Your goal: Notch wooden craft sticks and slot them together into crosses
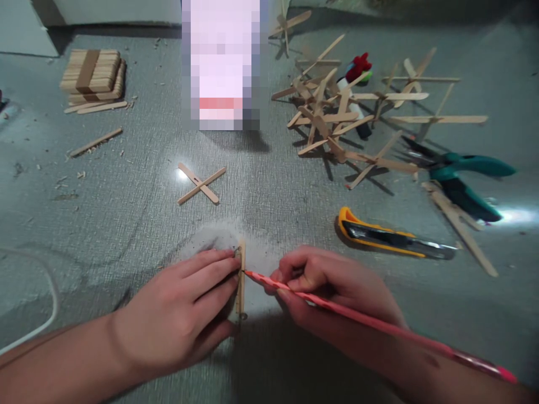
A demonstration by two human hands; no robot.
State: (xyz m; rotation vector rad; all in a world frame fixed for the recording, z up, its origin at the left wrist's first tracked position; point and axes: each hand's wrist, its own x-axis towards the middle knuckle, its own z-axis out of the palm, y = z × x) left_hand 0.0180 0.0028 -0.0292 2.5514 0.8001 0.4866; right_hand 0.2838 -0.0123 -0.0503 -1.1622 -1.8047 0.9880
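My left hand (181, 306) lies low over the grey tabletop, its fingertips pressing a pale craft stick (243, 286) and what looks like a narrow clear ruler (239, 307) alongside it. Most of the ruler is hidden under the fingers. In a pinch, my right hand (320, 280) holds a red pencil (379, 322), whose dark point touches the craft stick near its middle. Beyond both hands, two crossed craft sticks (201, 184) form an X, with a small dark slot in one of them.
A banded bundle of craft sticks (95, 73) lies back left, near a loose stick (96, 142) and shavings. To the right are a yellow box cutter (379, 235) with its blade out, green-handled pliers (467, 174) and a heap of crossed sticks (324, 120). A white cable (53, 280) curves at left.
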